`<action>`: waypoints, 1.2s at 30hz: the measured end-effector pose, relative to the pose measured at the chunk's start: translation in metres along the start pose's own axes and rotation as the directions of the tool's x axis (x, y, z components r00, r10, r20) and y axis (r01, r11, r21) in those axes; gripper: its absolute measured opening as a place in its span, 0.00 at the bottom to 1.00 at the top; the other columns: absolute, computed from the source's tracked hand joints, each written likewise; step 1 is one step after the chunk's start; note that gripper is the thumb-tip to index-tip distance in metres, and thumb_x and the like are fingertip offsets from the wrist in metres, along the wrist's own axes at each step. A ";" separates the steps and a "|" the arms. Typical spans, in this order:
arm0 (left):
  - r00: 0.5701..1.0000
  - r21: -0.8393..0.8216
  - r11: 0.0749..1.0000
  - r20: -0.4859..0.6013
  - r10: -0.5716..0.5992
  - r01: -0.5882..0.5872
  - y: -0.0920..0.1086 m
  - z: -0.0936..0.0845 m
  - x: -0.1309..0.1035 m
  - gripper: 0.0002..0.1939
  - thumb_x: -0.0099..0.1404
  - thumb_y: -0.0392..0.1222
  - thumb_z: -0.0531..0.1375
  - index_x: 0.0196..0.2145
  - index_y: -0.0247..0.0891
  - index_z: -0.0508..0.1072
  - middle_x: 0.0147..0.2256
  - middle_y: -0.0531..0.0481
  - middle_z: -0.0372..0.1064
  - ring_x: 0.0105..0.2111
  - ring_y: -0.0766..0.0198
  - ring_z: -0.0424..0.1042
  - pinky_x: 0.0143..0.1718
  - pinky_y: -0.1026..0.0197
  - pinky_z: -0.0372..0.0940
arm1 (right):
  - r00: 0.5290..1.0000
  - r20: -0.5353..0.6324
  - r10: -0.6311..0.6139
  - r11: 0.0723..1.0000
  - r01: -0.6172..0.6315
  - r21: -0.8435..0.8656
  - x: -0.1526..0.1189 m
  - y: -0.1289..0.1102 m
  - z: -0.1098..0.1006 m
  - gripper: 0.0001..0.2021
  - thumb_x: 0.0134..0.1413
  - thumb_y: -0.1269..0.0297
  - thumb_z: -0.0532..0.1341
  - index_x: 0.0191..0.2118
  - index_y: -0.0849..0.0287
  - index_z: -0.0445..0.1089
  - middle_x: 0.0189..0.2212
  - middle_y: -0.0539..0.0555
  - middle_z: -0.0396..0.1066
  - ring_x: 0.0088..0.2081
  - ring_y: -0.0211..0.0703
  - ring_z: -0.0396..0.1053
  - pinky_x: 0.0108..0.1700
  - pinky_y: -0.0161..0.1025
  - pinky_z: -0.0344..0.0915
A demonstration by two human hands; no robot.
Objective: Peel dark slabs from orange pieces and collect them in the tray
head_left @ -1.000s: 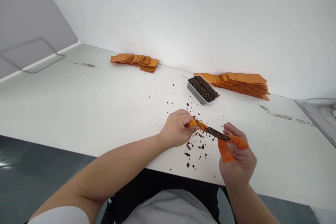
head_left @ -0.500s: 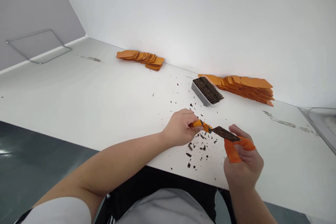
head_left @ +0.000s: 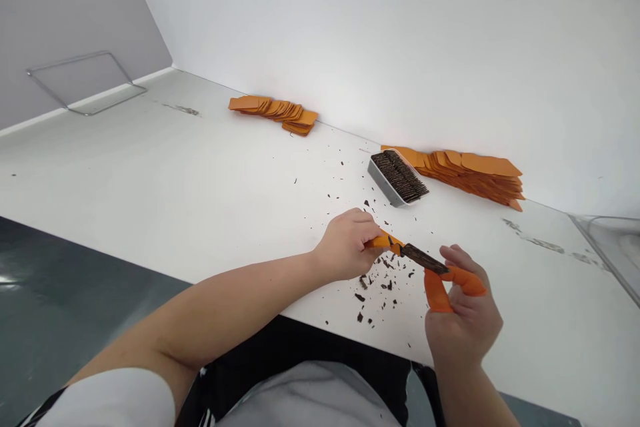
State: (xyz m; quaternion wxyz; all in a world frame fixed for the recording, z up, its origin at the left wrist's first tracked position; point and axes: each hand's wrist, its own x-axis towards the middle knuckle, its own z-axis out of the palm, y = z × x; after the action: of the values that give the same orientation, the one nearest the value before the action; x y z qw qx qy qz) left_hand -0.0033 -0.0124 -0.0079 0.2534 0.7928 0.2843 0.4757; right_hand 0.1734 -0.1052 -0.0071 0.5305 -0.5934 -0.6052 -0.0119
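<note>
The left hand (head_left: 350, 243) reaches in over the table (head_left: 150, 180) with its fingers curled and pressed together, gripping the near-left end of a dark brown strip (head_left: 425, 258); orange, dark-marked material (head_left: 387, 240) shows at its fingertips and looks like finger covers, though the overlap makes this hard to be sure of; the right hand (head_left: 465, 307) is turned partly palm-up, with orange covers (head_left: 437, 293) on its thumb and forefinger, and it pinches the other end of the strip between them while its remaining fingers stand loosely apart; the strip hangs between the two hands, above the table, sloping slightly down toward the right hand.

Dark flakes (head_left: 360, 317) lie scattered on the table below and around the hands, the bigger ones toward the front edge; beyond the hands stands a grey tray (head_left: 385, 181), set at a slant and filled with dark slices (head_left: 400, 175) packed in rows; just behind it, along the white wall (head_left: 400, 47), lies a long right-hand stack of orange pieces (head_left: 470, 177); a smaller left-hand stack of orange pieces (head_left: 274, 110) lies farther left by the same wall; a wire frame (head_left: 117, 102) stands at the far left.
</note>
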 end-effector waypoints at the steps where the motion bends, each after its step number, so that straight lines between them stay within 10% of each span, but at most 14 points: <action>1: 1.000 0.001 1.000 0.004 0.007 -0.007 0.000 0.001 0.000 0.08 0.63 0.38 0.61 0.26 0.36 0.73 0.24 0.50 0.67 0.28 0.63 0.65 0.31 0.62 0.63 | 1.000 0.003 -0.013 1.000 0.013 -0.014 0.000 0.000 0.001 0.04 0.58 0.67 0.63 0.34 0.58 0.66 0.49 0.58 0.69 0.57 0.56 0.65 0.59 0.63 0.58; 36: 0.989 -0.073 0.996 0.139 -0.050 0.060 0.000 0.001 0.000 0.04 0.60 0.33 0.63 0.27 0.36 0.75 0.26 0.50 0.68 0.29 0.64 0.68 0.29 0.64 0.64 | 0.872 0.281 -0.401 0.915 0.396 0.079 0.040 0.020 -0.010 0.04 0.54 0.71 0.62 0.36 0.55 0.69 0.50 0.56 0.68 0.61 0.62 0.58 0.57 0.65 0.59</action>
State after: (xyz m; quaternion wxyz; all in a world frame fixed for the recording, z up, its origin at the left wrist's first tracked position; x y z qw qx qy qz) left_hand -0.0029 -0.0124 -0.0085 0.3156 0.8052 0.2696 0.4235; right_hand 0.2056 -0.0779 0.0110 0.4272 -0.4462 -0.7859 -0.0279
